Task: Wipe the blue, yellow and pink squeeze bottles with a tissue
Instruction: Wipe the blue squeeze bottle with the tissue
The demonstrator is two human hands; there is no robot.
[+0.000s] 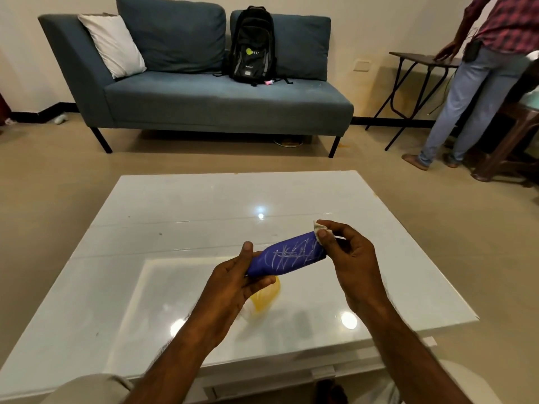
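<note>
Blue bottle [287, 255] is held above the tabletop [204, 205], almost level, its narrow end at 8 o'clock and its broad end at 2 o'clock. The narrow end is gripped by the left hand [233, 279], with the fingers curled under it. A small white tissue [318, 227] is pinched between thumb and forefinger of the right hand [348, 258] and pressed to the broad end. A yellow bottle [267, 298] is seen on the tabletop just below the left hand, partly hidden and blurred.

The tabletop is white and glossy, with lights mirrored in it, and is set on a beige floor [58, 170]. At 12 o'clock of it a grey-blue sofa [218, 100] is placed against a pale wall. A white pillow [112, 45] is leaned at the sofa's 10 o'clock end, and a black backpack [252, 45] is stood upright on the seat, a small pink item [268, 82] just beside its base. At 2 o'clock a dark folding table [420, 58] is touched by a standing person [478, 83] in a checked shirt and jeans.

White scribbles are drawn across the blue bottle, but no word can be read in them. A round green logo with pale letters is carried on the backpack, too small to be read.
</note>
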